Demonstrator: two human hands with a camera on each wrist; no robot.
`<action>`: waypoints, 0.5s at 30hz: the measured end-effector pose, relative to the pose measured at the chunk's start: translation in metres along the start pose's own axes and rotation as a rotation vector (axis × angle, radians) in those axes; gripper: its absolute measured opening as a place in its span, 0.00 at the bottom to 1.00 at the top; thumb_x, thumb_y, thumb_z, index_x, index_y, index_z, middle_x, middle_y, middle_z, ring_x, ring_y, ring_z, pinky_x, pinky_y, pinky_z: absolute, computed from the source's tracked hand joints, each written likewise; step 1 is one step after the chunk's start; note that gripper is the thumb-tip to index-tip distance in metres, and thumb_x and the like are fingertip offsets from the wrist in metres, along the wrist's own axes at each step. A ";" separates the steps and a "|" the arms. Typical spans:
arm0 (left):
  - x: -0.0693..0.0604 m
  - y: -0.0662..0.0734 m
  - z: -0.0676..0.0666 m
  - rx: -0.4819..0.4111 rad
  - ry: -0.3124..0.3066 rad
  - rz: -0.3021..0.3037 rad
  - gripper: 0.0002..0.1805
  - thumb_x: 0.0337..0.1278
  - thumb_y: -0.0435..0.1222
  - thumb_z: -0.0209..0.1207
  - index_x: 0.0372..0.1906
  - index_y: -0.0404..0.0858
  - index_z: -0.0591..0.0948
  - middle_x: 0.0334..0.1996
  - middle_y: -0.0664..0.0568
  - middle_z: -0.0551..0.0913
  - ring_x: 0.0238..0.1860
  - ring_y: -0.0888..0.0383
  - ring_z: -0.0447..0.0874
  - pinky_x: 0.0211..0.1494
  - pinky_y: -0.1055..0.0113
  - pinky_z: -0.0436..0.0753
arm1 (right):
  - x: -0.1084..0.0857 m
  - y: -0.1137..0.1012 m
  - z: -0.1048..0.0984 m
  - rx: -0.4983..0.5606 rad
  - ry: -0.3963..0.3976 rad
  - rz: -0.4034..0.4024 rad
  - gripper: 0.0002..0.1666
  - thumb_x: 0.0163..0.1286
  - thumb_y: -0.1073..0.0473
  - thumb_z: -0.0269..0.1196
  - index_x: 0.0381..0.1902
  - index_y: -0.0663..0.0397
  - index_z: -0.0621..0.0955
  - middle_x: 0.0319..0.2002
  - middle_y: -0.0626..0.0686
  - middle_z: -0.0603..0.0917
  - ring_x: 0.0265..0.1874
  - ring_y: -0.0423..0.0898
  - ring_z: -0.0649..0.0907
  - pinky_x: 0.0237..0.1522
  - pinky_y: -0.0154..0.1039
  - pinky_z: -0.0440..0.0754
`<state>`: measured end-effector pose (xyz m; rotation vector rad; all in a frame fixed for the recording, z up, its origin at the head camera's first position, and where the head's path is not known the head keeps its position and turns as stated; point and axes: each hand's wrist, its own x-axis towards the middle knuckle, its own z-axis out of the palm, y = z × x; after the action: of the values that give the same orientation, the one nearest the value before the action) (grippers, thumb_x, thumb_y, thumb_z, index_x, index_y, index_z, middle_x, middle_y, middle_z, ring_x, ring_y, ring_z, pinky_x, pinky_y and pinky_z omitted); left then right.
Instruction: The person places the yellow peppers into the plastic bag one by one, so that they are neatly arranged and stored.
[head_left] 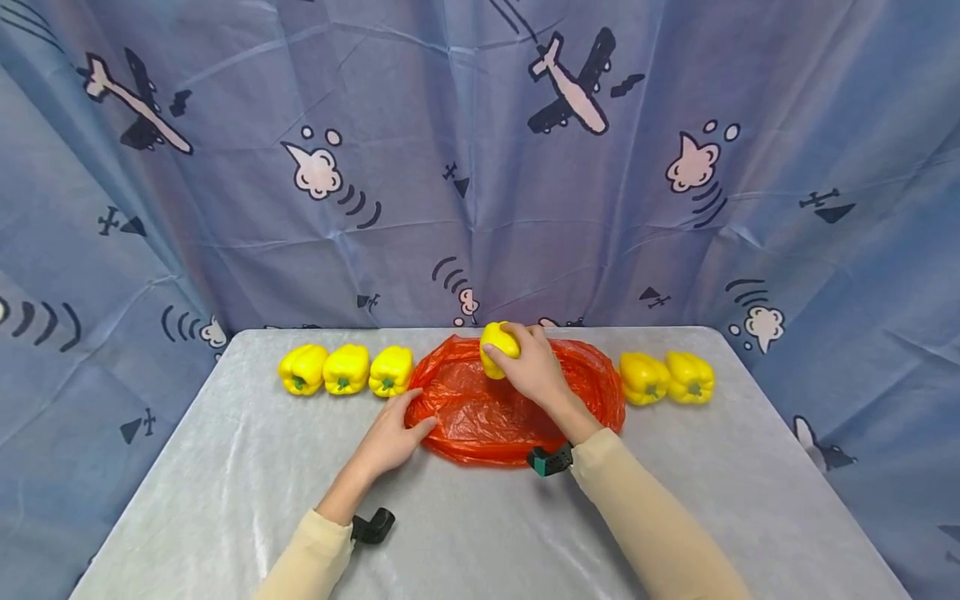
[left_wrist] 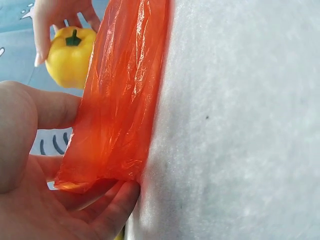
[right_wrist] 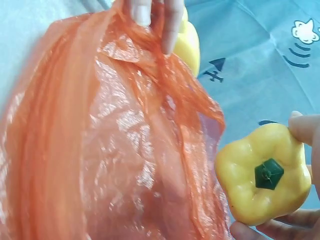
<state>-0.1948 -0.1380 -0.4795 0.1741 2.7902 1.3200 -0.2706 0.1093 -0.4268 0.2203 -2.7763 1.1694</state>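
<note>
One yellow pepper (head_left: 492,342), just past mid-frame, is in the grip of the right hand (head_left: 537,367); the left hand (head_left: 388,440) holds the red bag (head_left: 487,417). Bagging seems underway, next calling for lowering it inside.

Bag (head_left: 480,417) sits midway across the table (head_left: 480,533), curtain (head_left: 420,192) behind. 3 peppers (head_left: 346,367) in a row to its left, 2 peppers (head_left: 643,379) to its right. 1 pepper (head_left: 495,352) above the bag, near its far rim, in the right hand (head_left: 536,367). Left hand (head_left: 386,437) at the bag's left edge, in front of the row's innermost pepper (head_left: 391,369).
</note>
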 end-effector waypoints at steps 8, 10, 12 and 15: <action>0.000 -0.001 -0.002 0.004 0.002 0.001 0.34 0.68 0.43 0.62 0.73 0.34 0.68 0.72 0.34 0.66 0.73 0.36 0.63 0.73 0.39 0.63 | 0.005 -0.008 0.018 0.018 -0.064 0.037 0.39 0.70 0.38 0.65 0.71 0.52 0.73 0.61 0.60 0.71 0.52 0.56 0.77 0.56 0.51 0.81; 0.000 -0.001 -0.002 0.002 -0.003 -0.005 0.34 0.68 0.43 0.62 0.73 0.34 0.68 0.73 0.34 0.66 0.73 0.37 0.63 0.73 0.40 0.63 | 0.006 -0.009 0.023 0.013 -0.086 0.034 0.39 0.70 0.38 0.65 0.71 0.53 0.72 0.61 0.61 0.71 0.52 0.56 0.77 0.56 0.51 0.81; 0.000 0.000 -0.002 0.000 -0.002 0.000 0.34 0.68 0.43 0.62 0.73 0.34 0.68 0.73 0.34 0.66 0.73 0.37 0.63 0.73 0.40 0.63 | 0.007 -0.010 0.028 0.004 -0.107 0.030 0.39 0.70 0.38 0.65 0.71 0.53 0.72 0.60 0.61 0.72 0.51 0.56 0.77 0.55 0.51 0.81; 0.000 0.000 -0.002 -0.001 -0.005 -0.006 0.34 0.68 0.43 0.62 0.73 0.34 0.68 0.72 0.34 0.66 0.73 0.37 0.63 0.73 0.40 0.63 | 0.008 -0.011 0.035 -0.015 -0.133 0.024 0.40 0.70 0.38 0.65 0.71 0.53 0.72 0.58 0.61 0.72 0.50 0.55 0.78 0.55 0.51 0.80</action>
<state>-0.1947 -0.1398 -0.4781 0.1686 2.7835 1.3180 -0.2786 0.0759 -0.4416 0.2739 -2.9088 1.1810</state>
